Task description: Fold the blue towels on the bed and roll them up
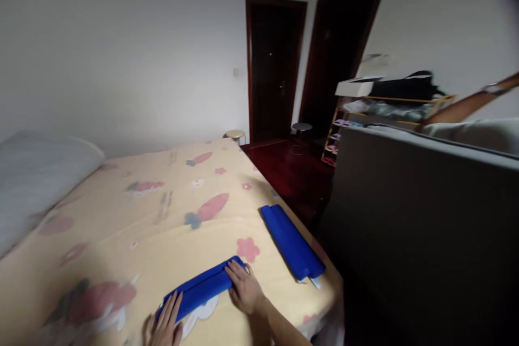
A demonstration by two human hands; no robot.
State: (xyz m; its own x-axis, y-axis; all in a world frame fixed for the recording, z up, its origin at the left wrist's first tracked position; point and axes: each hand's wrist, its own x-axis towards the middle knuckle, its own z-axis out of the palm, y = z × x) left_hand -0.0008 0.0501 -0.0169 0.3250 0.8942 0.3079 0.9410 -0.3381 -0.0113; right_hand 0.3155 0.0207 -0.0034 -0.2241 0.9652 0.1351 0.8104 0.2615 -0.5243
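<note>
A folded blue cloth [205, 287] lies slantwise on the patterned yellow bed sheet [174, 243], near the bottom of the view. My left hand [164, 321] rests on its left end with fingers stretched out. On its right end lies my right hand [244, 286], fingers extended flat over the fabric. Both palms face down, and neither hand grips the cloth. To the right, a second folded blue cloth [292, 242] lies near the bed's edge, with small white tags at its lower end; no hand touches it.
A grey pillow [44, 173] is at the left. Beyond the bed are two stools [235, 134], a dark door [275, 70] and a loaded rack [352, 89]. A tall dark panel [421, 227] stands at the right.
</note>
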